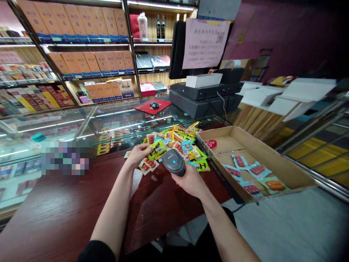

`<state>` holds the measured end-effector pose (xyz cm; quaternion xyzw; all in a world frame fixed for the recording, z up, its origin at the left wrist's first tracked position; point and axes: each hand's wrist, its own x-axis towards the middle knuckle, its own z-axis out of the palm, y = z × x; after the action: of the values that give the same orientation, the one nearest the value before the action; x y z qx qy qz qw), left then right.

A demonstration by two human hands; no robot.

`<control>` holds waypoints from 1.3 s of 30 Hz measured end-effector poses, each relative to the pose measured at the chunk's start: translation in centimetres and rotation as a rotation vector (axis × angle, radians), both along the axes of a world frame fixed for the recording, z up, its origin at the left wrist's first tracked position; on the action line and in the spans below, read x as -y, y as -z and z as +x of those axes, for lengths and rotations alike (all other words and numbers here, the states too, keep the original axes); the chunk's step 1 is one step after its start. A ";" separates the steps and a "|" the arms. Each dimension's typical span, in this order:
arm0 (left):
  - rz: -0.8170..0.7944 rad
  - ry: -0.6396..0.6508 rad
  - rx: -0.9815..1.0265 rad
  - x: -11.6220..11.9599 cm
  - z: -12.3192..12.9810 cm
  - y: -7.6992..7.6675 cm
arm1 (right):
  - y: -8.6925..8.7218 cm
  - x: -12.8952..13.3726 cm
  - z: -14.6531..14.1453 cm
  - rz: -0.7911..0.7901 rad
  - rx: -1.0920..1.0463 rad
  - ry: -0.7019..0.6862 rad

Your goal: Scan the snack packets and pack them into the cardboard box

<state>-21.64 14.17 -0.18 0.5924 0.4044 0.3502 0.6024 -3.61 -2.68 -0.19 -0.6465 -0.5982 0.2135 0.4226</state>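
Observation:
My right hand is wrapped round the handle of a dark grey barcode scanner, which shows a small blue light on top. Between the fingers of my left hand is a green snack packet, held just left of the scanner's head. Beneath and behind both hands, a heap of small snack packets in green, yellow, blue and clear wrapping lies on the dark red wooden counter. Clear packets of small reddish sausages rest under the green one. The scanner hides part of the heap.
To the right, a shallow cardboard box contains several sausage packets and a red piece. Behind the heap stand a glass display case, a red mouse pad and a monitor on a black cash drawer. Shelves of orange boxes line the back.

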 end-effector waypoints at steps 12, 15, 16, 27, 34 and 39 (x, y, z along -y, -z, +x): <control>0.069 0.039 -0.064 0.6 3.5 -0.1 | -2.0 5.6 3.6 0.062 -0.077 0.164; 0.096 0.115 -0.093 2.0 9.5 -1.0 | -2.6 8.5 5.9 0.091 -0.072 0.275; 0.103 0.156 -0.094 2.7 11.9 -1.5 | -2.9 9.4 6.6 0.096 -0.069 0.301; -0.011 0.508 0.090 8.9 22.5 -3.7 | -3.8 13.5 9.5 0.132 -0.081 0.413; 0.020 0.234 -0.062 3.9 12.1 -1.7 | -2.7 9.6 6.7 0.104 -0.072 0.249; 0.100 0.014 -0.179 1.6 4.0 -0.8 | -1.5 6.1 3.8 0.051 -0.065 0.110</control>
<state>-17.60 12.60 0.60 0.6536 0.4345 0.3114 0.5358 0.18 -8.81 1.30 -0.6601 -0.5529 0.1958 0.4692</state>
